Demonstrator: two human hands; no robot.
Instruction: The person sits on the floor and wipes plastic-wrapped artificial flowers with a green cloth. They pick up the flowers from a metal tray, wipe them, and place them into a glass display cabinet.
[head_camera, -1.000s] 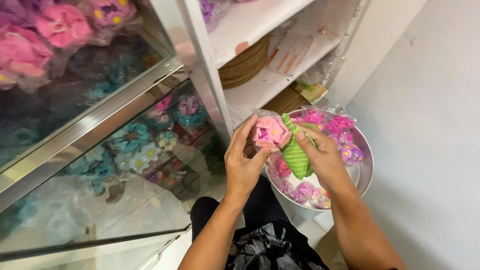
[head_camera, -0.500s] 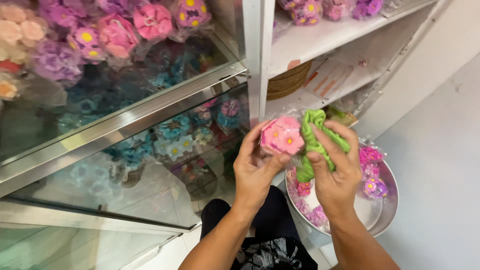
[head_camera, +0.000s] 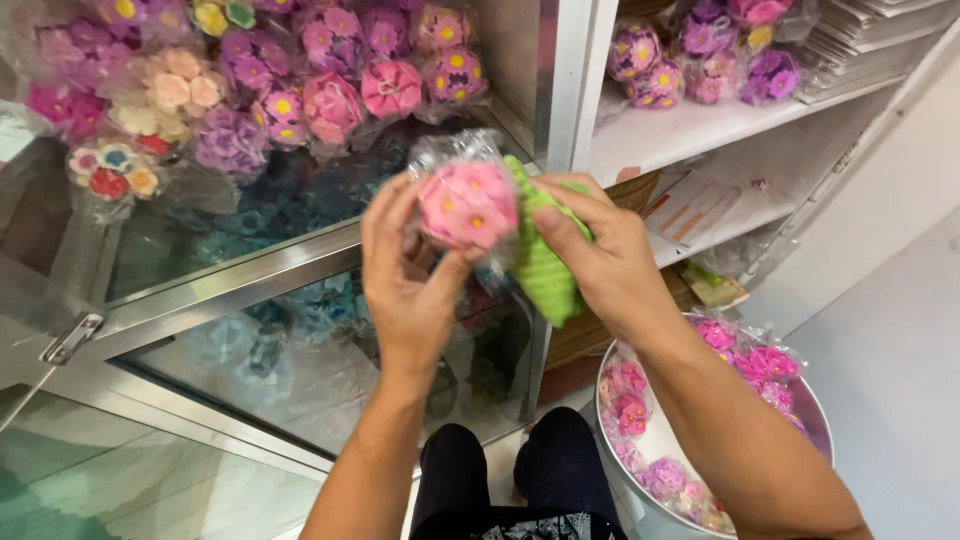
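Left grip: fingers closed around the wrapped pink flower bunch, raised before the glass cabinet.
Right grip: clamped on its green stem.
Below right: metal basin holding more wrapped flowers.

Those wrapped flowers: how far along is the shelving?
Done: many wrapped flowers already lie on the glass cabinet's top shelf, and more on the white shelf. In hand: the left hand and right hand hold a pink flower with a green stem up by the cabinet. Left: the metal bowl below holds more pink and purple ones.
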